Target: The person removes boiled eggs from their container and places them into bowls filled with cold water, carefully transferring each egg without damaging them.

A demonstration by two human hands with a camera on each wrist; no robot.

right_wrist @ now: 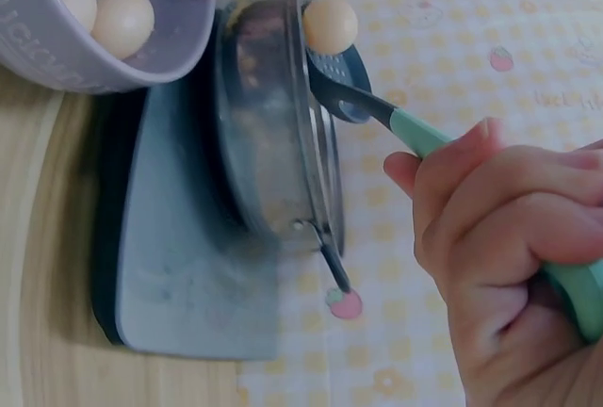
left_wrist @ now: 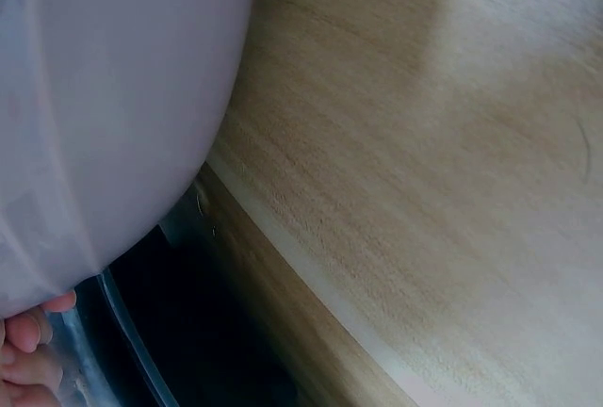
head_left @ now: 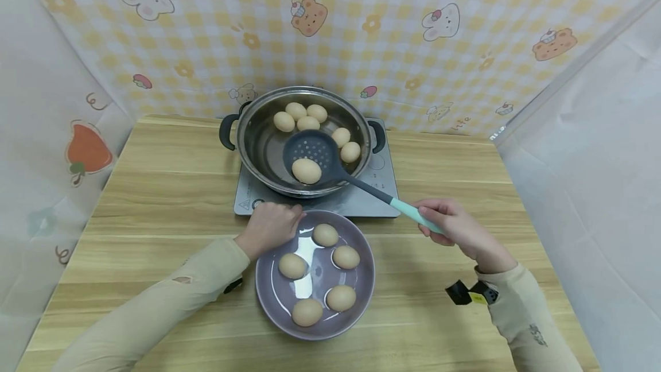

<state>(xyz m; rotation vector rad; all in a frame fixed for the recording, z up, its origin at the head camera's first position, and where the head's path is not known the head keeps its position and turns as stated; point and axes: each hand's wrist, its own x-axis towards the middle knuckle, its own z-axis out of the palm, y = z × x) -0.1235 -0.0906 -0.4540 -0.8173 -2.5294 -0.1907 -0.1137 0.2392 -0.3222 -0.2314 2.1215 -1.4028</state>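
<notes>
My right hand (head_left: 454, 225) grips the mint handle of a slotted skimmer (head_left: 364, 188), its fingers curled round it in the right wrist view. One brown egg (head_left: 307, 171) lies in the skimmer's dark grey head, which is over the near side of a steel pot (head_left: 304, 190). Several eggs (head_left: 308, 124) lie inside the pot. My left hand (head_left: 271, 228) holds the rim of a purple-grey bowl (head_left: 264, 289) at its far left, the thumb over the edge and fingertips (left_wrist: 26, 332) against the outer wall in the left wrist view. Several eggs (head_left: 341, 298) lie spread in the bowl.
The pot stands on a flat grey cooktop (head_left: 356, 205), with black side handles (head_left: 227, 132) sticking out. In front of it the bowl is close to the cooktop's near edge. A yellow checked cloth (head_left: 341, 62) hangs behind the wooden table (head_left: 170, 188), with white sheets at both sides.
</notes>
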